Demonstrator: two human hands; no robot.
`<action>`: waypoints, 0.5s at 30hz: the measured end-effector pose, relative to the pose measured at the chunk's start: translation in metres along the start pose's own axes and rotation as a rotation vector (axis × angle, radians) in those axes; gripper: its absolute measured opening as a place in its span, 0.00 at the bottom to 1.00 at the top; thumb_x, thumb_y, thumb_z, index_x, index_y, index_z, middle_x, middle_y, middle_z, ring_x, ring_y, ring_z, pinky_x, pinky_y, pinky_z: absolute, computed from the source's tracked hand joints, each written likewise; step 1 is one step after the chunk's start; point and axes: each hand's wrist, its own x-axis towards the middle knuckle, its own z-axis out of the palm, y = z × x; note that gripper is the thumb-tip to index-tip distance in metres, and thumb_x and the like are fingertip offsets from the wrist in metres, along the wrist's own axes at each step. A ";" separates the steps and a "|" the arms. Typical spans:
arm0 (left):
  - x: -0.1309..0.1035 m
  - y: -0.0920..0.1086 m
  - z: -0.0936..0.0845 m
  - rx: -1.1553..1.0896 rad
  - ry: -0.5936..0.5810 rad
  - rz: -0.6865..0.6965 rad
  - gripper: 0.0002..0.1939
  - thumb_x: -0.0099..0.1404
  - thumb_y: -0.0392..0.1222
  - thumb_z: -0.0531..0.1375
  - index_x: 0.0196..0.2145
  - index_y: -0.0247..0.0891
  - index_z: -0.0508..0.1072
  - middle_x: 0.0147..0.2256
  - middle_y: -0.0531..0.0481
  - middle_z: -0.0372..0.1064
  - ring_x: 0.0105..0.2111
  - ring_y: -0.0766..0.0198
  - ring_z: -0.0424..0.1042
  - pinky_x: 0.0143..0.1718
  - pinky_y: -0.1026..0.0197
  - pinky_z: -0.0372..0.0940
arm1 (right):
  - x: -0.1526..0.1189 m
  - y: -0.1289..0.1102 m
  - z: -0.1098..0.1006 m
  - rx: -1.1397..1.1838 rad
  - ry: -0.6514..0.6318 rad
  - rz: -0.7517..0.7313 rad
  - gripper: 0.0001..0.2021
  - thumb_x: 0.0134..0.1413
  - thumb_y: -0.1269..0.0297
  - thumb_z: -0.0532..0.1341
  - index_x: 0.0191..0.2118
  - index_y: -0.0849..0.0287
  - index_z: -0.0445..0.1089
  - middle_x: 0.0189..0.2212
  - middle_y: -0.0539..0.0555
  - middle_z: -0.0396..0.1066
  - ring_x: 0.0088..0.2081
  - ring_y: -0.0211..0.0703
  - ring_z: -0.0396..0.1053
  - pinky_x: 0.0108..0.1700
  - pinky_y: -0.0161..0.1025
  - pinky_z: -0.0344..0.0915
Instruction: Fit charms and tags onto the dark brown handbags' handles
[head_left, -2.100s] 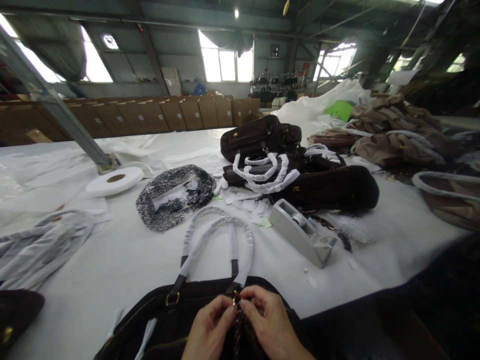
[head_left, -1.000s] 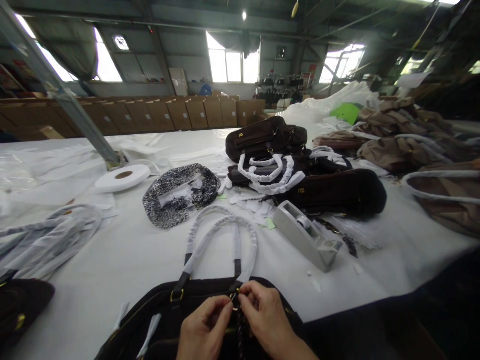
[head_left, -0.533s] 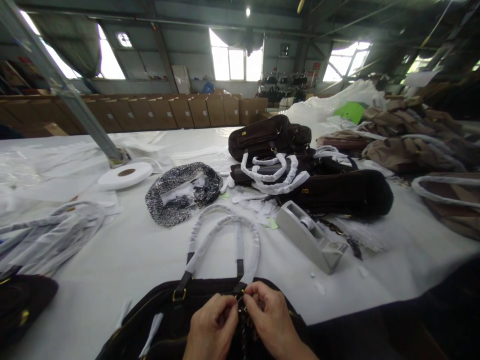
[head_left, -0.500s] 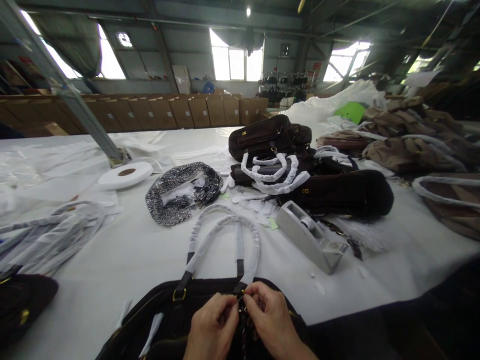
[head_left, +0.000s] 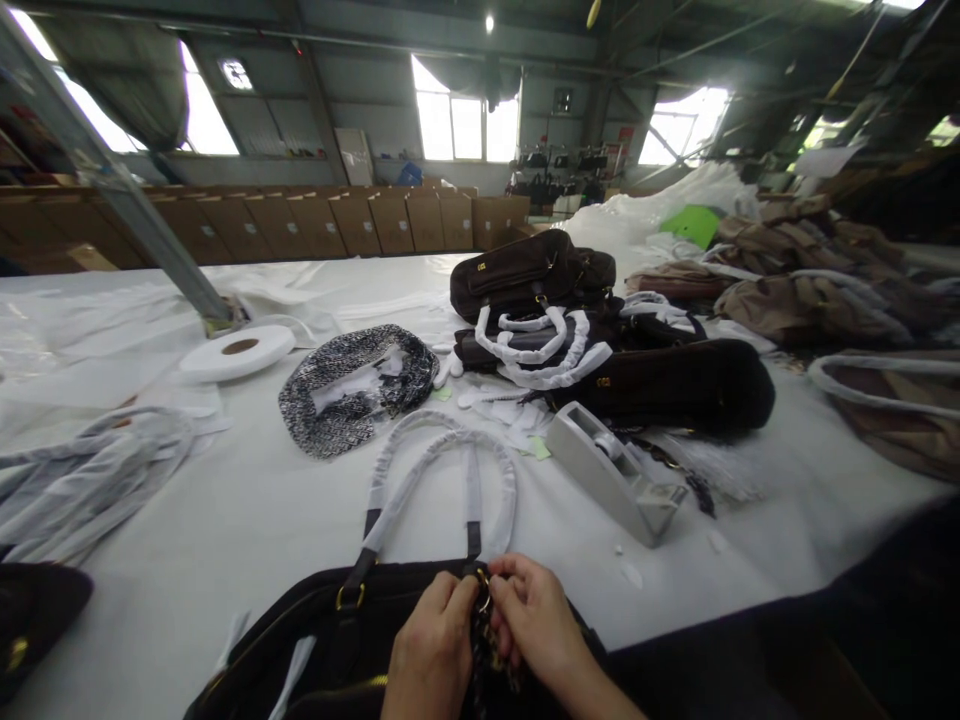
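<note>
Both hands meet at the top edge of a dark bag point(head_left: 375, 640), which lies on the white counter point(head_left: 262, 500) and spreads from the hands toward eight o'clock. The left hand point(head_left: 435, 640) has its thumb and fingers pinched on a small gold clasp point(head_left: 483, 577), and the right hand point(head_left: 536, 610) pinches it from the other side; exactly which part each one grips is too small to tell. A braided cord point(head_left: 478, 670) hangs below the clasp, between the hands. Reckoned from the hands, the bag's two white-wrapped handles point(head_left: 508, 490) stand in arches between eleven and twelve o'clock. Past them at eleven o'clock lies a speckled cloth point(head_left: 322, 415), with a white roll point(head_left: 206, 360) flat on its side at ten. The grey tape dispenser point(head_left: 600, 490) sits near two o'clock, just beside stacked dark bags point(head_left: 517, 272) that reach from twelve o'clock round past one. Farther out, toward two, are heaped tan bags point(head_left: 810, 305). More wrapped straps point(head_left: 82, 480) lie between nine and ten, and a row of cartons point(head_left: 352, 225) lines the back around eleven.
</note>
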 end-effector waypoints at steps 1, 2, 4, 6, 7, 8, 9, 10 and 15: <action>0.001 0.000 -0.001 -0.018 -0.009 -0.004 0.12 0.67 0.36 0.48 0.39 0.42 0.70 0.29 0.50 0.67 0.27 0.65 0.69 0.29 0.67 0.65 | 0.001 -0.001 0.000 0.001 -0.012 0.018 0.19 0.53 0.51 0.55 0.41 0.63 0.63 0.17 0.45 0.64 0.13 0.32 0.60 0.13 0.27 0.54; 0.002 0.000 -0.001 -0.038 -0.012 -0.008 0.12 0.67 0.36 0.48 0.39 0.42 0.70 0.29 0.50 0.67 0.27 0.65 0.69 0.30 0.66 0.65 | 0.003 -0.002 0.000 -0.001 -0.022 0.030 0.19 0.52 0.51 0.55 0.41 0.63 0.63 0.17 0.45 0.64 0.13 0.32 0.61 0.12 0.27 0.54; 0.005 -0.001 -0.001 -0.073 -0.006 -0.015 0.12 0.67 0.36 0.48 0.37 0.42 0.70 0.29 0.50 0.67 0.27 0.64 0.70 0.31 0.65 0.65 | 0.004 -0.004 0.000 -0.010 -0.049 0.046 0.18 0.52 0.51 0.55 0.40 0.62 0.63 0.16 0.44 0.64 0.13 0.32 0.61 0.12 0.26 0.55; 0.007 -0.001 -0.001 -0.110 0.007 -0.050 0.10 0.67 0.36 0.48 0.35 0.42 0.69 0.28 0.51 0.68 0.27 0.64 0.70 0.31 0.65 0.64 | 0.005 -0.006 0.000 -0.019 -0.079 0.067 0.17 0.50 0.51 0.56 0.39 0.61 0.63 0.15 0.43 0.63 0.12 0.32 0.60 0.12 0.26 0.55; 0.009 -0.001 -0.002 -0.131 0.010 -0.083 0.08 0.66 0.36 0.49 0.34 0.42 0.67 0.27 0.52 0.68 0.27 0.64 0.70 0.31 0.65 0.63 | 0.006 -0.006 -0.001 -0.018 -0.091 0.075 0.17 0.50 0.51 0.56 0.38 0.61 0.62 0.15 0.43 0.63 0.12 0.32 0.60 0.11 0.26 0.55; 0.011 -0.001 -0.002 -0.152 0.008 -0.116 0.07 0.66 0.36 0.50 0.34 0.42 0.66 0.27 0.53 0.68 0.27 0.64 0.70 0.30 0.65 0.62 | 0.007 -0.007 -0.001 -0.014 -0.100 0.079 0.16 0.50 0.51 0.56 0.37 0.60 0.62 0.15 0.43 0.63 0.11 0.32 0.60 0.11 0.26 0.55; 0.012 -0.001 -0.004 -0.170 0.001 -0.139 0.06 0.66 0.37 0.50 0.32 0.42 0.65 0.26 0.54 0.67 0.27 0.64 0.70 0.30 0.65 0.62 | 0.007 -0.007 -0.001 -0.006 -0.106 0.081 0.16 0.50 0.51 0.56 0.36 0.60 0.61 0.14 0.43 0.63 0.11 0.32 0.60 0.10 0.26 0.54; 0.014 -0.001 -0.005 -0.187 -0.014 -0.145 0.06 0.66 0.37 0.51 0.31 0.42 0.64 0.26 0.54 0.67 0.27 0.64 0.69 0.30 0.65 0.61 | 0.008 -0.007 -0.001 0.002 -0.109 0.077 0.16 0.50 0.51 0.56 0.35 0.60 0.60 0.14 0.43 0.63 0.11 0.32 0.60 0.10 0.26 0.54; 0.024 -0.002 -0.019 -0.291 -0.116 -0.076 0.09 0.66 0.37 0.50 0.29 0.41 0.65 0.28 0.53 0.66 0.30 0.63 0.69 0.33 0.63 0.62 | 0.007 -0.006 -0.002 -0.024 -0.092 0.012 0.14 0.54 0.51 0.52 0.32 0.59 0.59 0.14 0.43 0.63 0.11 0.31 0.58 0.11 0.26 0.51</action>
